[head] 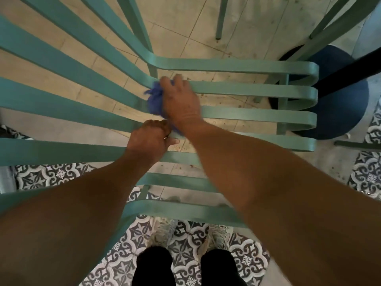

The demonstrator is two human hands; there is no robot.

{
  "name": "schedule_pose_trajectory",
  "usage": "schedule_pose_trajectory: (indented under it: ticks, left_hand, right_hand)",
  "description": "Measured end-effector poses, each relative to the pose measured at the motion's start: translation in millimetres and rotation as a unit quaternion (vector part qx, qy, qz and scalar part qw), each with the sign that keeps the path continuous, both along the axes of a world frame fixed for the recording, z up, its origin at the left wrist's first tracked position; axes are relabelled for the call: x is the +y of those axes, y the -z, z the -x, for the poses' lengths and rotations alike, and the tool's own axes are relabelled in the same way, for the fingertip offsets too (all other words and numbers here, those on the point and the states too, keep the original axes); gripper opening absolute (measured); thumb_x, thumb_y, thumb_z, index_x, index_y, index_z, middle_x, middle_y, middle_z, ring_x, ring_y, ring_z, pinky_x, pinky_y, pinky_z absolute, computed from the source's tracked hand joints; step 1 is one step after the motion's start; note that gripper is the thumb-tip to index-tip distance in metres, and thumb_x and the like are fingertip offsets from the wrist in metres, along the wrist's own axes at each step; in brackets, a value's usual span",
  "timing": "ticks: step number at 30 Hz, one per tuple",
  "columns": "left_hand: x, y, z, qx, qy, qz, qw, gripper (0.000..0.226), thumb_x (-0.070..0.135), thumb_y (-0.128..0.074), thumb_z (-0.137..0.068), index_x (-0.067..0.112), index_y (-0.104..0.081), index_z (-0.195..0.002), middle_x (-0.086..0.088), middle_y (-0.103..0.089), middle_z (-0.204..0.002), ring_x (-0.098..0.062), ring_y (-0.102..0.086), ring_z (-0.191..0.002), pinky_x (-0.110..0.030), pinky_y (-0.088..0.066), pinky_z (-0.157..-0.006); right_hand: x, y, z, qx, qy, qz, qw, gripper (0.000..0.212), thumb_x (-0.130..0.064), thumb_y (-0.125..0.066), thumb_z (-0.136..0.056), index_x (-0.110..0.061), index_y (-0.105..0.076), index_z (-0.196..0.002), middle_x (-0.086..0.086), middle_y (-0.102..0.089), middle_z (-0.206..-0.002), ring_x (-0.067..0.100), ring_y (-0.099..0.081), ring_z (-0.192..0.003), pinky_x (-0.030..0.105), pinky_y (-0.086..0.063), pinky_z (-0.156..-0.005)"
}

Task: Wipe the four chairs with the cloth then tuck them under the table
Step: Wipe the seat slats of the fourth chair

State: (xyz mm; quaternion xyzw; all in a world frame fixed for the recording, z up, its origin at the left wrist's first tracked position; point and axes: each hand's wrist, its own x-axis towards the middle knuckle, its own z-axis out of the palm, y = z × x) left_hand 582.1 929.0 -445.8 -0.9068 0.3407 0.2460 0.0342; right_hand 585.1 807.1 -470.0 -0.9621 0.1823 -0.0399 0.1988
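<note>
Right hand (181, 102) over cloth (154, 100), on chair (257, 89)

Chair (247, 88): smooth teal slats, satin sheen. My cloth (154, 100): blue, fuzzy, crumpled. Floor (237, 34): matt tile, gritty.

patterned floor tiles (181, 240), beige tiles (243, 27), shoes (218, 238)
</note>
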Motion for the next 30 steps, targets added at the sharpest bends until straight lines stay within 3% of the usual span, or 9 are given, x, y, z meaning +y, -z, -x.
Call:
schedule_pose_trajectory:
  ticks: [4,9,11,14,17,21,24,28,30]
  left_hand:
    - [7.5,7.0,-1.0,-0.002,0.039,0.045,0.998,0.05,0.047,-0.058,-0.092,0.019,-0.054,-0.133,-0.006,-0.061,-0.128,-0.03,-0.052,-0.116,-0.039,-0.047,-0.088]
    - [9.2,11.4,-3.4,-0.005,0.061,0.045,0.997,0.053,0.05,-0.049,-0.096,0.021,-0.046,-0.14,-0.002,-0.054,-0.136,-0.025,-0.046,-0.123,-0.034,-0.04,-0.096]
    - [7.7,10.0,-4.3,-0.002,0.064,0.041,0.997,0.051,0.049,-0.046,-0.097,0.022,-0.044,-0.141,-0.001,-0.052,-0.137,-0.024,-0.045,-0.124,-0.034,-0.039,-0.097]
    - [6.2,9.0,-4.9,0.0,0.06,0.028,0.998,0.048,0.048,-0.05,-0.096,0.021,-0.048,-0.136,-0.004,-0.056,-0.131,-0.026,-0.049,-0.12,-0.036,-0.043,-0.093]
    - [3.4,5.9,-4.6,-0.013,0.049,0.014,0.999,0.036,0.044,-0.055,-0.094,0.018,-0.063,-0.117,-0.005,-0.066,-0.113,-0.026,-0.059,-0.107,-0.035,-0.048,-0.084]
    - [-5.4,-32.8,-7.5,0.078,-0.039,0.009,0.996,0.039,0.036,-0.068,-0.086,0.014,-0.058,-0.118,-0.01,-0.065,-0.117,-0.031,-0.061,-0.111,-0.039,-0.048,-0.088]
    - [-2.8,-78.8,6.6,0.138,-0.081,0.013,0.987,0.055,0.029,-0.072,-0.081,0.015,-0.05,-0.13,-0.011,-0.059,-0.13,-0.032,-0.057,-0.117,-0.038,-0.048,-0.09]
    - [13.3,-137.1,39.6,0.318,0.019,0.016,0.948,0.112,0.031,-0.08,-0.076,0.023,-0.002,-0.157,-0.01,-0.003,-0.163,-0.028,-0.014,-0.148,-0.039,-0.029,-0.115]
    - [19.0,-165.8,52.5,0.356,0.054,0.04,0.932,0.104,0.022,-0.079,-0.077,0.021,-0.011,-0.156,-0.014,-0.027,-0.157,-0.03,-0.033,-0.141,-0.035,-0.036,-0.109]
  right_hand:
    - [-95.4,-2.6,56.4,0.014,0.194,0.027,0.981,0.029,-0.024,-0.039,-0.098,-0.017,-0.05,-0.124,0.015,-0.05,-0.12,0.031,-0.054,-0.103,0.043,-0.05,-0.075]
    - [-155.8,-25.7,97.2,0.063,0.469,0.055,0.879,0.038,-0.024,-0.039,-0.098,-0.005,-0.042,-0.131,0.021,-0.04,-0.136,0.036,-0.043,-0.124,0.042,-0.04,-0.089]
    - [-131.2,-20.5,71.9,0.06,0.439,0.016,0.896,0.04,-0.021,-0.042,-0.093,-0.006,-0.042,-0.13,0.02,-0.04,-0.133,0.034,-0.046,-0.119,0.035,-0.037,-0.081]
    - [-40.7,-9.2,21.2,0.065,0.207,0.016,0.976,0.034,-0.015,-0.045,-0.091,-0.013,-0.048,-0.125,0.015,-0.047,-0.122,0.032,-0.05,-0.108,0.033,-0.041,-0.075]
    - [27.1,-17.9,12.5,0.075,0.094,-0.006,0.993,0.041,-0.015,-0.052,-0.089,-0.017,-0.046,-0.129,0.014,-0.046,-0.119,0.032,-0.049,-0.105,0.041,-0.049,-0.077]
    - [6.3,-39.5,82.3,0.182,0.213,-0.111,0.954,0.052,-0.018,-0.066,-0.081,-0.022,-0.042,-0.127,0.015,-0.047,-0.118,0.035,-0.055,-0.101,0.039,-0.047,-0.075]
    - [-0.8,-70.1,143.9,0.253,0.299,-0.239,0.888,0.026,-0.024,-0.062,-0.086,-0.019,-0.05,-0.109,0.011,-0.059,-0.106,0.029,-0.06,-0.095,0.032,-0.044,-0.078]
    - [28.1,-136.4,179.3,0.221,0.231,-0.387,0.865,0.022,-0.004,-0.067,-0.075,-0.015,-0.055,-0.089,0.012,-0.062,-0.093,0.029,-0.061,-0.086,0.039,-0.051,-0.075]
    - [43.4,-175.5,183.3,0.177,0.245,-0.449,0.841,0.035,0.008,-0.063,-0.071,-0.011,-0.055,-0.098,0.015,-0.061,-0.097,0.028,-0.061,-0.085,0.036,-0.053,-0.071]
